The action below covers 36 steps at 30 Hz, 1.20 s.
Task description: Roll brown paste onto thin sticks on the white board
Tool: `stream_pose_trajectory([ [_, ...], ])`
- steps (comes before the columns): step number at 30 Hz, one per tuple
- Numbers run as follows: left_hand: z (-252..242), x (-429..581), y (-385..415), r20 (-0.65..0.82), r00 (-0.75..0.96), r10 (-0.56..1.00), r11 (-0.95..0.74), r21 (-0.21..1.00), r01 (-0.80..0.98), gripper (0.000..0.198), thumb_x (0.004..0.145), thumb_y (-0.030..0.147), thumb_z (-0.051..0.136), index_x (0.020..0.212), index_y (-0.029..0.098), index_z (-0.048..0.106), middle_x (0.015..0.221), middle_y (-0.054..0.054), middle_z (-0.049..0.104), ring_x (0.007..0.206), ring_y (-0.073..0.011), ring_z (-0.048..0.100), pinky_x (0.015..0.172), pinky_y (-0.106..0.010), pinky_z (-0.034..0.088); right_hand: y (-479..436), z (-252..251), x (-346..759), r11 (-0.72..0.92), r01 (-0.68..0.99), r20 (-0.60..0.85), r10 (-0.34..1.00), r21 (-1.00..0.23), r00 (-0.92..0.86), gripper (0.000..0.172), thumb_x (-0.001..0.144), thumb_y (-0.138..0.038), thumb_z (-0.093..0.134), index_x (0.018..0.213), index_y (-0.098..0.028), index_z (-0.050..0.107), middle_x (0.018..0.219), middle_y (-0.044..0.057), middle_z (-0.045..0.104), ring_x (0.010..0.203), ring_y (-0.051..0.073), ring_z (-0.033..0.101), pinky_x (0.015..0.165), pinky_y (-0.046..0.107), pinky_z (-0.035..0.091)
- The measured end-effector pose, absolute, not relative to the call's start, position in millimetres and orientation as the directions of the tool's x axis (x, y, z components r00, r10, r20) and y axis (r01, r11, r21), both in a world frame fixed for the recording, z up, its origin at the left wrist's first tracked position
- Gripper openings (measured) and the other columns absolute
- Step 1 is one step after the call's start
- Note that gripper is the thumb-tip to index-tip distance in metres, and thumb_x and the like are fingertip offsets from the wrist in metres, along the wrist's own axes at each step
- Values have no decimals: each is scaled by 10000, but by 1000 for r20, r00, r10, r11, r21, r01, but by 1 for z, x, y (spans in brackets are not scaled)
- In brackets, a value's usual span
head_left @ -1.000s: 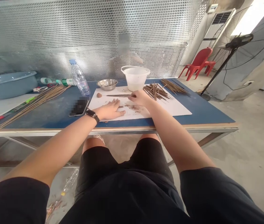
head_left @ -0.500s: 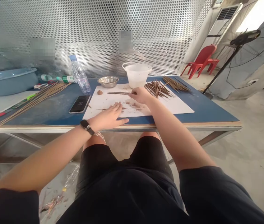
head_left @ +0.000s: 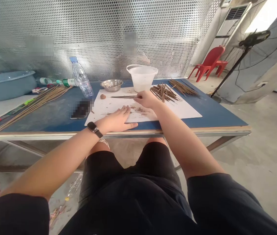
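My left hand [head_left: 117, 119] lies flat, fingers stretched out, on the near edge of a white sheet [head_left: 184, 109] over a thin brown stick [head_left: 107, 114]. My right hand [head_left: 148, 99] is closed on the end of a bundle of thin sticks [head_left: 122, 96] lying across the sheet. A small brown ball [head_left: 102, 96] sits at the bundle's far left. Brown crumbs [head_left: 140, 110] are smeared between my hands. A pile of short brown sticks [head_left: 164, 92] lies right of my right hand.
A white plastic bucket [head_left: 142, 78], a metal bowl [head_left: 111, 84], a water bottle [head_left: 81, 78] and a phone [head_left: 81, 109] stand on the blue table [head_left: 216, 116]. Long sticks [head_left: 30, 106] lie at left, a blue basin [head_left: 5, 84] beyond. People sit behind the perforated screen. A fan [head_left: 253, 39] stands right.
My left hand slid back toward the near edge of the sheet, uncovering the thin stick. My right hand stayed on the bundle. The view shifted slightly.
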<state>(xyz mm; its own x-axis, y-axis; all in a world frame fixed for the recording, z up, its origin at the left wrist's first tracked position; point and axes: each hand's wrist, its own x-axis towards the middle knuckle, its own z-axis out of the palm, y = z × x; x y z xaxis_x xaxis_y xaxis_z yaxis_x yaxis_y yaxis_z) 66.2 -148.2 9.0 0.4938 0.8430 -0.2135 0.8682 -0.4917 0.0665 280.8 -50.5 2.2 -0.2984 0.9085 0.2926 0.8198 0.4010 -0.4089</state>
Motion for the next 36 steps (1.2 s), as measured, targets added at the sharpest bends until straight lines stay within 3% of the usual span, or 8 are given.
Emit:
stream_pose_trajectory([
  [6, 11, 66, -180, -184, 518, 835, -514, 75, 855, 1173, 1008, 852, 340, 1819, 28, 143, 1893, -188, 62, 1766, -364, 130, 1412, -442, 181, -52, 5, 281, 422, 813, 315, 897, -401, -310, 442, 1038, -309, 636, 645, -255, 439, 661, -7, 491, 683, 172, 437, 684, 340, 314],
  [12, 6, 85, -139, -153, 473, 868, -453, 147, 879, 1117, 1042, 811, 291, 1808, 7, 181, 1883, -248, 120, 1761, -408, 131, 1404, -521, 182, -51, 2, 280, 405, 826, 303, 905, -392, -299, 422, 1044, -336, 647, 661, -243, 495, 685, -1, 554, 698, 173, 464, 672, 333, 315],
  [17, 16, 72, -82, -136, 420, 897, -353, 352, 867, 969, 974, 878, 484, 1737, 279, 479, 1828, -145, 385, 1659, -467, 414, 1283, -586, 409, -48, -2, 281, 375, 855, 320, 910, -358, -264, 389, 1057, -354, 650, 695, -222, 597, 695, 18, 604, 703, 186, 496, 678, 335, 331],
  [21, 8, 33, -44, 208, 351, 913, -400, 619, 676, 737, 1022, 845, 500, 1360, 250, 776, 1558, -151, 719, 1445, -377, 664, 1149, -452, 533, -46, -2, 284, 341, 869, 319, 920, -358, -230, 336, 1061, -347, 670, 764, -192, 700, 786, 72, 720, 769, 214, 582, 713, 333, 380],
  [27, -17, -6, -17, 481, -21, 876, -451, 834, 318, 536, 1067, 744, 559, 978, 242, 723, 925, -98, 801, 809, -209, 729, 754, -324, 564, -57, 3, 267, 386, 851, 267, 915, -357, -304, 222, 1050, -183, 615, 986, -156, 826, 1004, 111, 849, 943, 250, 733, 839, 323, 504],
  [31, -22, -5, -10, 534, -63, 843, -487, 809, 329, 458, 1105, 630, 568, 865, 253, 672, 771, -45, 717, 709, -181, 668, 690, -301, 518, -83, 4, 221, 478, 823, 290, 871, -307, -397, 368, 1075, -134, 505, 1269, -156, 817, 1306, 132, 832, 1227, 296, 741, 1032, 368, 525],
  [34, -26, -4, -5, 517, -68, 853, -468, 817, 337, 458, 1106, 624, 567, 846, 258, 657, 729, -30, 682, 659, -181, 643, 657, -303, 506, -112, -1, 183, 560, 793, 207, 827, -239, -522, 549, 1165, -427, 439, 1463, -59, 716, 1506, 242, 724, 1416, 373, 659, 1186, 458, 482],
  [36, -28, -4, -2, 504, -63, 861, -457, 823, 338, 454, 1102, 623, 571, 843, 259, 654, 708, -22, 666, 637, -181, 631, 652, -306, 503, -132, -6, 167, 536, 815, 107, 844, -222, -526, 811, 1163, -597, 364, 1632, 42, 536, 1722, 310, 509, 1635, 437, 439, 1318, 535, 357],
])
